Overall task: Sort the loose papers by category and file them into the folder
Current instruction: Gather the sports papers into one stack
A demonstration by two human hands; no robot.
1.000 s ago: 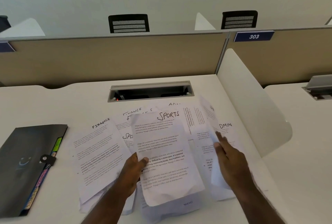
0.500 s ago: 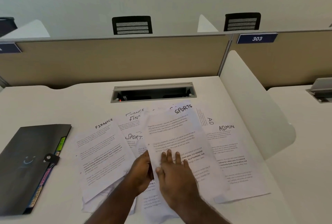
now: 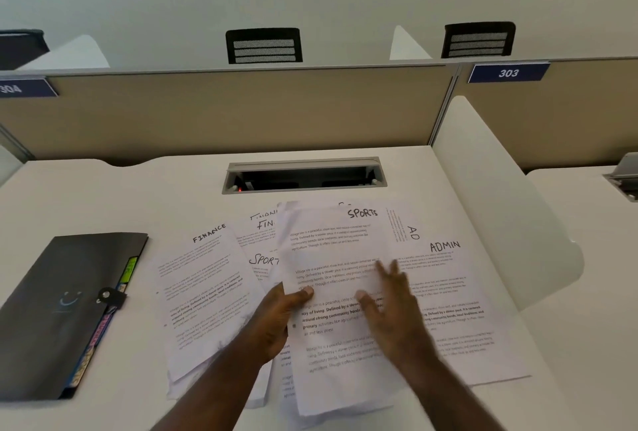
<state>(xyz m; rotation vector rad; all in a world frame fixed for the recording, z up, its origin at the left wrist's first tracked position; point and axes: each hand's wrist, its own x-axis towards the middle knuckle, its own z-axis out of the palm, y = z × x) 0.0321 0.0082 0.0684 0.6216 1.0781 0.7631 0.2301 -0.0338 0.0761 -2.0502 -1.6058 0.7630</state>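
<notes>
White desk [image 3: 103, 195] had the whole mess of loose papers fanned out across the middle. The left hand [image 3: 272, 320] was pinching the left edge of the top SPORTS sheet [image 3: 331, 251], thumb on top and fingers curled under it. The right hand [image 3: 393, 313] lay flat on that same sheet, fingers straight and spread, gripping nothing. FINANCE sheet [image 3: 203, 292] sat to the left, ADMIN sheet [image 3: 459, 309] to the right, both partly overlapped. The dark folder [image 3: 58, 309] was lying closed at the far left, apart from the pile.
</notes>
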